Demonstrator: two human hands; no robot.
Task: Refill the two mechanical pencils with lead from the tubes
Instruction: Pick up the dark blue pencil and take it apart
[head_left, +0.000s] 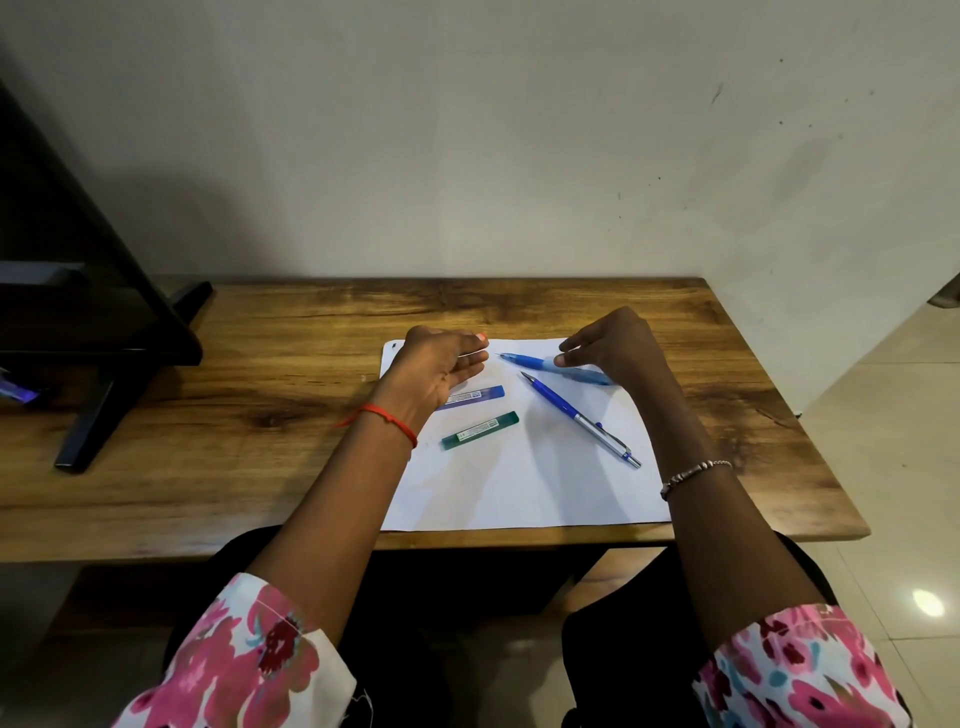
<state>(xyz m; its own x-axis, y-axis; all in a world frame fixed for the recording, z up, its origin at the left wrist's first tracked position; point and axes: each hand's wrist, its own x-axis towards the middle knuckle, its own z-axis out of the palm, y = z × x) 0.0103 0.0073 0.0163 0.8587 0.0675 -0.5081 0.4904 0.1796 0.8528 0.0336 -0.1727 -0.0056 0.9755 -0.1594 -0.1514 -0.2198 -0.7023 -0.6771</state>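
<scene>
On a white paper sheet (519, 488) lie two mechanical pencils and two lead tubes. The light blue pencil (535, 362) lies at the far side with its tip pointing left. A dark blue and silver pencil (582, 420) lies diagonally below it. The purple tube (475, 396) and the green tube (480, 430) rest left of the pencils. My right hand (615, 345) hovers over the light blue pencil with fingers spread, and one fingertip touches the barrel. My left hand (439, 364) floats above the purple tube, fingers loosely curved, with nothing clearly in it.
The paper lies on a wooden table (291, 395) against a pale wall. A black stand (104, 332) occupies the table's left end. The table's right edge drops to a tiled floor (893, 467).
</scene>
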